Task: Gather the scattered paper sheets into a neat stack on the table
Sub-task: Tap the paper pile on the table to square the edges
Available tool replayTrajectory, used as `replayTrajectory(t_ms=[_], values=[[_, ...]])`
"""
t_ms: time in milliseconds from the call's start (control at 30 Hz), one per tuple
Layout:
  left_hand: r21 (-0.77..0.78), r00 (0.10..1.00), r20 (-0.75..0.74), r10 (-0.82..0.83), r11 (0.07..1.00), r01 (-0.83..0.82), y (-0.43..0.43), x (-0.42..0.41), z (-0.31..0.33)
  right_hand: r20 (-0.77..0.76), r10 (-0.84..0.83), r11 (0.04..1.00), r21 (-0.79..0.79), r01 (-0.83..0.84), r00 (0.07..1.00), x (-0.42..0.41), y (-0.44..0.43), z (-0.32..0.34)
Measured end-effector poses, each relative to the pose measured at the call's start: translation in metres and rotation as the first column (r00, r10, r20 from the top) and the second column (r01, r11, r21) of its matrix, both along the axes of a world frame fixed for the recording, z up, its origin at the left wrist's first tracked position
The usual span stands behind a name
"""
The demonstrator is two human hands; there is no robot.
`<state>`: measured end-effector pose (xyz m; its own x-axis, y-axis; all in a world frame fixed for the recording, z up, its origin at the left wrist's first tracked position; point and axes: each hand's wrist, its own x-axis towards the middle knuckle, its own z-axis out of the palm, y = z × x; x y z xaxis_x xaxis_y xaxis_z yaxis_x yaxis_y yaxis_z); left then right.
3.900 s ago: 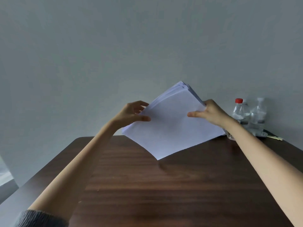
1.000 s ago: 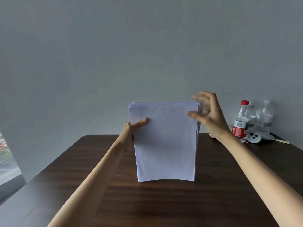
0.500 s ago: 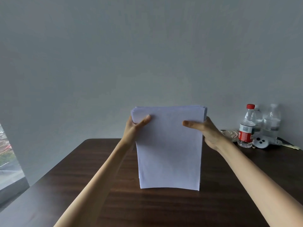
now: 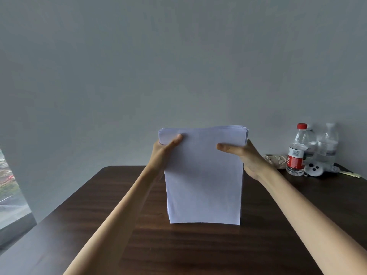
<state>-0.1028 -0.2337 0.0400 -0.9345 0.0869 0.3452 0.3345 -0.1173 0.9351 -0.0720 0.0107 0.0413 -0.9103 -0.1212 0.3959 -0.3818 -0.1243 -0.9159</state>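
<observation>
From the head camera, I hold the stack of paper sheets (image 4: 203, 181) upright on its short edge in the middle of the dark wooden desk (image 4: 99, 211), the bottom edge resting on or just at the wood with its shadow right beneath. My left hand (image 4: 162, 153) has its grip clamped on the stack near the upper left corner: the thumb lies across the front sheet and the other fingers are hidden behind the paper. My right hand (image 4: 248, 157) has its grip clamped on the upper right edge in the same way, thumb stretched flat over the front sheet and pointing left, fingers out of sight behind. The top edges of the sheets lie nearly level, with a few edges fanned slightly at the top right and at the lower left corner. Both my bare forearms reach forward over the desk.

At the far right of the desk, well apart from the stack, stands a water bottle with a red cap (image 4: 297, 151), with clear bottles (image 4: 327, 147) just behind it and a small white round device (image 4: 314, 169) beside them. A window (image 4: 10, 185) shows at the left edge, and a plain grey wall (image 4: 178, 66) fills the background.
</observation>
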Motion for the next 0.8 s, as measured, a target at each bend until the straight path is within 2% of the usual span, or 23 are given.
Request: replayTrajectory(t_ms=[200, 333, 533, 800], values=[[0.031, 0.995, -0.015, 0.098, 0.995, -0.097, 0.001, 0.003, 0.006, 0.018, -0.080, 0.997, 0.015, 0.080, 0.997, 0.002, 0.003, -0.001], [0.112, 0.975, 0.077, 0.208, 0.970, -0.216, 0.009, -0.001, 0.019, -0.004, -0.141, 0.989, 0.049, 0.141, 0.990, 0.004, -0.001, -0.001], [0.108, 0.954, 0.204, 0.219, 0.964, -0.244, 0.012, -0.005, 0.028, -0.027, -0.212, 0.977, -0.016, 0.211, 0.977, 0.006, -0.007, -0.005], [0.047, 0.936, 0.207, 0.286, 0.952, -0.302, 0.012, -0.004, 0.030, -0.001, -0.262, 0.955, -0.143, 0.259, 0.965, 0.005, -0.014, -0.007]])
